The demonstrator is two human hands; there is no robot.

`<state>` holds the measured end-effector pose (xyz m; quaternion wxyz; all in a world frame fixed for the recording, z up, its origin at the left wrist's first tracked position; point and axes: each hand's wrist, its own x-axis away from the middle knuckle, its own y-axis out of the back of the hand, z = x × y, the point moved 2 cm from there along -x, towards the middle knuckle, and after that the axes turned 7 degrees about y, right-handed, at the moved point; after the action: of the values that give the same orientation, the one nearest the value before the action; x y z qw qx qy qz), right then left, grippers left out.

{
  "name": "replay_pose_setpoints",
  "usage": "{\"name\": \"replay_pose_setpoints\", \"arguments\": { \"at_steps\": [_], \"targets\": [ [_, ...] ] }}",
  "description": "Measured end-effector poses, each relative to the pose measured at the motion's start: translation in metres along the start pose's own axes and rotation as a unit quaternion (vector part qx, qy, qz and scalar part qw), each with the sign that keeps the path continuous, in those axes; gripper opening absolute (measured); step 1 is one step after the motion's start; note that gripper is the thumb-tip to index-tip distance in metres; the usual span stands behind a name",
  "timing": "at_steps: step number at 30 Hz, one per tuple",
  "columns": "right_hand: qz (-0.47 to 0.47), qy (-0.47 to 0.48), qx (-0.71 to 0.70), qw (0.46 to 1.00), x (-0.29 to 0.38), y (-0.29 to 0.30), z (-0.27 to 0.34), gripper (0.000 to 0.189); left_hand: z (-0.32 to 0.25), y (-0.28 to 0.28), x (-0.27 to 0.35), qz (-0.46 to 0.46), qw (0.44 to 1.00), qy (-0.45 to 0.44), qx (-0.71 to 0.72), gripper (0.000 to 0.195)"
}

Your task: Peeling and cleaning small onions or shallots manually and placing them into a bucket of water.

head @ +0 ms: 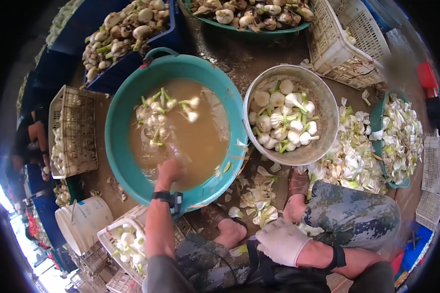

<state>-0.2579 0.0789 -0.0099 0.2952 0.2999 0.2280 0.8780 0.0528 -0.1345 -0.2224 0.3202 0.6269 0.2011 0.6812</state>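
Note:
My bare left hand reaches over the near part of a teal plastic basin of cloudy brown water. Its fingers are blurred at the water, so their grip is hidden. Just beyond it floats a cluster of garlic bulbs with cut green stems; a smaller group drifts to the right. My right hand, in a whitish glove, lies over my lap with curled fingers; whether it holds anything is hidden. Beyond it stands a metal pot of peeled garlic bulbs, touching the basin's right side.
Garlic skins heap right of the pot. Beside them is a green tub of peelings. Unpeeled garlic fills a blue crate and a green basin. A white crate and bucket stand left. A person sits far left.

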Motion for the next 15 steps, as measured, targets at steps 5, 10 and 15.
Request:
{"name": "replay_pose_setpoints", "arguments": {
  "at_steps": [5, 10, 15],
  "targets": [
    [-0.060, -0.012, 0.016, 0.998, -0.005, 0.022, 0.012, 0.020, -0.024, 0.043, 0.063, -0.022, 0.885, -0.203, 0.418, 0.057],
    [-0.152, -0.046, -0.032, 0.987, -0.002, 0.030, 0.003, 0.019, -0.075, 0.108, 0.166, 0.097, 0.781, -0.239, 0.569, 0.063],
    [-0.299, -0.077, -0.224, 0.925, 0.011, 0.057, 0.005, 0.025, -0.102, 0.122, 0.241, 0.144, 0.718, -0.333, 0.595, 0.064]
  ]
}}
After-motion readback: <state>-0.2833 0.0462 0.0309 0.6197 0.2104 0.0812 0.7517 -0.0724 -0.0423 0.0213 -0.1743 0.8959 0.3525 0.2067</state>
